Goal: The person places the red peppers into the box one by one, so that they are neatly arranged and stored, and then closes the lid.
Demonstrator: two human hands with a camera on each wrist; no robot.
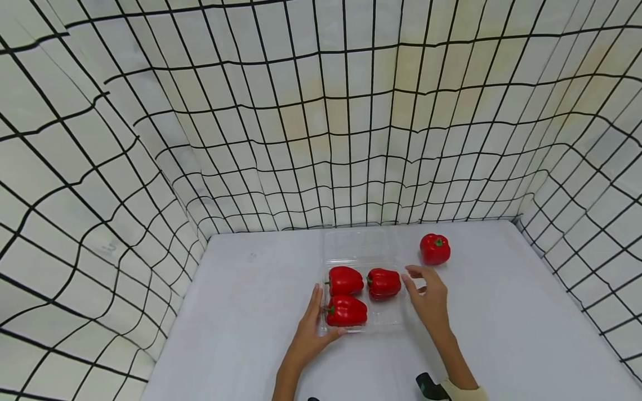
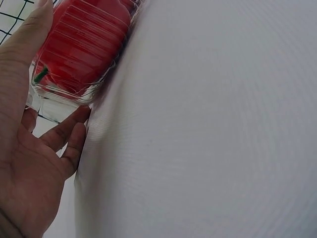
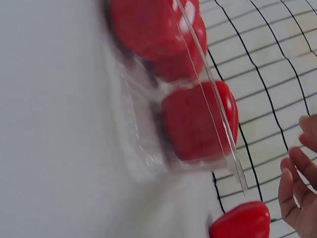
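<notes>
on the white table (image 1: 241,289), a clear plastic clamshell (image 1: 386,318) with lid (image 1: 359,244) folded back; probably light and flexible, best held low by its sides; at its near left corner, left hand (image 1: 307,334) spread, touching, not clasping; beside its right edge, right hand (image 1: 430,294) with fingers parted, empty; inside, three red bell peppers (image 1: 347,312), likely firm and slick, best cupped mid-body, long axes crosswise, stems (image 1: 329,309) leftward; farther right, a fourth pepper (image 1: 432,254), stem up

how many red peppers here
4: a far-left pepper, near-left pepper and far-right pepper in the clear container, and a loose pepper on the table to its right.
</notes>
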